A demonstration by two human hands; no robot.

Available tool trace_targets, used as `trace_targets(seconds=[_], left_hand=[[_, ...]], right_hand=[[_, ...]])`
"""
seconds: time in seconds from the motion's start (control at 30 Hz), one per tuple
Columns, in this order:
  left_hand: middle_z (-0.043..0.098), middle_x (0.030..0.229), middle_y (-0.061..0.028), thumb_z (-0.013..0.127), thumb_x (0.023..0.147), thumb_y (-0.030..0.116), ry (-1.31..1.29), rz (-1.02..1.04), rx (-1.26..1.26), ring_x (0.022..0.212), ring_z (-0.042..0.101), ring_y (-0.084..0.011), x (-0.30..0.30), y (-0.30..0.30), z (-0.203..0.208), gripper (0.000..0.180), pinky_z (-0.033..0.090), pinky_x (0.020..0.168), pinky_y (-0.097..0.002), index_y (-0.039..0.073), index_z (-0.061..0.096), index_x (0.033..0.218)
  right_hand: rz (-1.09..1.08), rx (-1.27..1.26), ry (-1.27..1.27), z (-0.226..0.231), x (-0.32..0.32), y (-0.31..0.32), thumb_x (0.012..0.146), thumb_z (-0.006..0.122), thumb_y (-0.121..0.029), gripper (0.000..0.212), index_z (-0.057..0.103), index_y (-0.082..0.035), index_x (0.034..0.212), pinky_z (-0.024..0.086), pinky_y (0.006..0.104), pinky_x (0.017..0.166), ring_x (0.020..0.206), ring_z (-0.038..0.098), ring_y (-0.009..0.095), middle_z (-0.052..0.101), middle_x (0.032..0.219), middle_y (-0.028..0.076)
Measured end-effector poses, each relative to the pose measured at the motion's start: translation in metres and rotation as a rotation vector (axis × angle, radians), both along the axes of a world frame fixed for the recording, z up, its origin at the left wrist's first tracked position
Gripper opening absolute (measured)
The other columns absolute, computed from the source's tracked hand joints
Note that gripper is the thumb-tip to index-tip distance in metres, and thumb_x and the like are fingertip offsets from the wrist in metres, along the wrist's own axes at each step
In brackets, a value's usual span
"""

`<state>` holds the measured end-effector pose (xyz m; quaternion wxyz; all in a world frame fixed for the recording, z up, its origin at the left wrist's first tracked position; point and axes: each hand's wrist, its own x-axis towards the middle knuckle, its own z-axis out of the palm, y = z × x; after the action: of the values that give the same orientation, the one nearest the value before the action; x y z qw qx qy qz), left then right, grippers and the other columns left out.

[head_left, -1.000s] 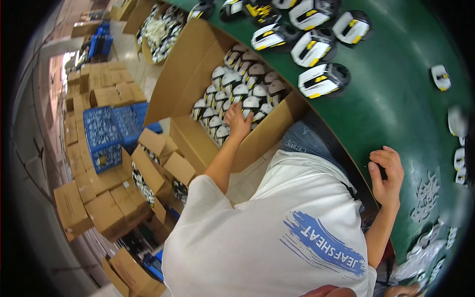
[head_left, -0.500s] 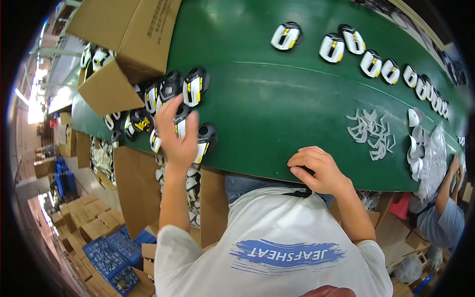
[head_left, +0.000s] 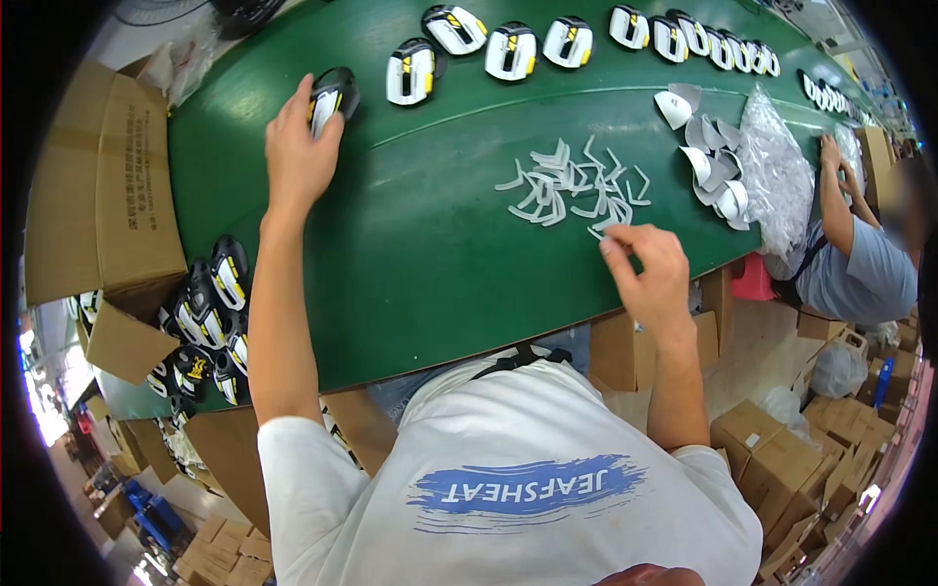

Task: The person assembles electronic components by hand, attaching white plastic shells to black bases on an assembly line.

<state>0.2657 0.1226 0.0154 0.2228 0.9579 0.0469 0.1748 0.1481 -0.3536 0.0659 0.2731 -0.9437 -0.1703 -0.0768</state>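
Observation:
My left hand [head_left: 301, 161] reaches to the far left of the green table, thumb and fingers closed on the sides of an oval black-and-white plastic casing [head_left: 327, 102] with yellow marks. Part of that casing is hidden by the hand. My right hand [head_left: 653, 273] is at the near edge of a loose pile of bent, clear plastic strips [head_left: 552, 186]. Its thumb and forefinger come together on the end of one clear strip [head_left: 596, 233]; the grip is partly hidden. Similar casings [head_left: 511, 53] stand in a row along the far side.
A heap of casings [head_left: 208, 311] lies beside an open cardboard box [head_left: 106, 186] at left. White curved shells [head_left: 700, 164] and a clear plastic bag [head_left: 778, 176] lie on the table [head_left: 420, 283] at right. A co-worker [head_left: 848, 259] sits beyond them. Cartons [head_left: 772, 449] stand on the floor.
The view has swung left. My left hand has gone from above the heap to the far side and now grips a casing. My right hand has moved from the table's edge to the strips.

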Motion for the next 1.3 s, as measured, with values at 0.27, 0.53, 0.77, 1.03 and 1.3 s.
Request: trace_targets(seconds=[0.27,0.53,0.77,1.03,1.3], left_hand=[[0.062,0.158,-0.0196,0.071,0.082,-0.001,0.217,-0.341,-0.167,0.14,0.056,-0.044,-0.198,-0.101,0.04,0.088,0.044,0.123,-0.0507,0.003,0.051,0.168],[0.052,0.169,-0.0177,0.063,0.083,-0.006,0.25,-0.323,-0.171,0.152,0.047,-0.0435,-0.214,-0.117,0.023,0.088,0.038,0.129,-0.051,0.004,0.049,0.169],[0.056,0.166,-0.0179,0.084,0.089,0.011,0.147,-0.362,-0.074,0.154,0.047,-0.0438,-0.215,-0.122,0.058,0.08,0.034,0.13,-0.0572,0.005,0.056,0.164],[0.077,0.132,-0.0148,0.075,0.108,0.017,0.235,-0.481,-0.674,0.119,0.072,-0.0302,-0.202,-0.171,0.075,0.043,0.056,0.105,-0.0418,0.0,0.069,0.146],[0.071,0.095,-0.0084,0.074,0.11,0.025,0.213,-0.361,-1.03,0.087,0.068,-0.0259,-0.225,-0.154,0.056,0.023,0.054,0.079,-0.0414,0.002,0.072,0.111]], right_hand=[[-0.29,-0.198,-0.171,-0.001,0.052,-0.102,0.1,0.083,-0.021,0.018,0.08,-0.008,0.112,0.053,0.0462,0.095,0.104,0.073,0.032,0.08,0.111,0.01],[-0.253,-0.635,-0.213,-0.011,0.113,-0.116,0.1,0.081,-0.033,0.041,0.08,-0.017,0.137,0.045,0.0516,0.11,0.122,0.07,0.033,0.081,0.131,0.004],[-0.124,-0.191,-0.399,-0.009,0.112,-0.059,0.094,0.079,-0.006,0.04,0.085,-0.018,0.131,0.053,0.045,0.098,0.112,0.072,0.029,0.078,0.125,0.009],[0.649,0.453,-0.568,-0.005,0.031,0.078,0.071,0.088,0.005,0.039,0.078,-0.009,0.105,0.057,0.0381,0.071,0.088,0.073,0.025,0.077,0.107,0.008],[0.754,0.509,0.067,-0.002,0.009,0.096,0.081,0.089,-0.004,0.055,0.076,-0.009,0.133,0.058,0.0477,0.097,0.115,0.074,0.035,0.077,0.139,0.016]])
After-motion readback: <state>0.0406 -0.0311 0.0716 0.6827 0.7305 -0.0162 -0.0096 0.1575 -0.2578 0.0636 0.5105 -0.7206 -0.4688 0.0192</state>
